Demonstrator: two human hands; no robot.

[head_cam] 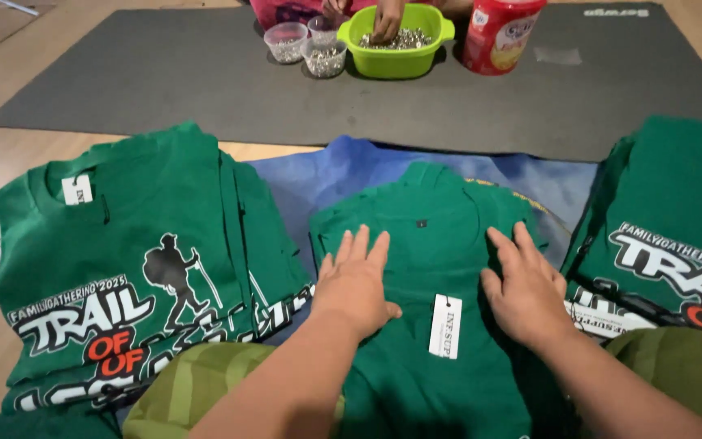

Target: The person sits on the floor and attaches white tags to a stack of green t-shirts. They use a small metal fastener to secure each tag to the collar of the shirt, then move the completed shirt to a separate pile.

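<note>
One head-worn camera looks steeply down and forward from close above the folded green shirt at 6 o'clock; the grey mat lies farther off toward 12.

Even, soft indoor light; slight overall blur.

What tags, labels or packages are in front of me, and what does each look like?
Hang tag: white rectangle on the middle green shirt, between my left hand and right hand.
Neck label: small white patch in the left shirt's collar.
Canister: red cylinder, far mat, beside the green bowl.
</note>
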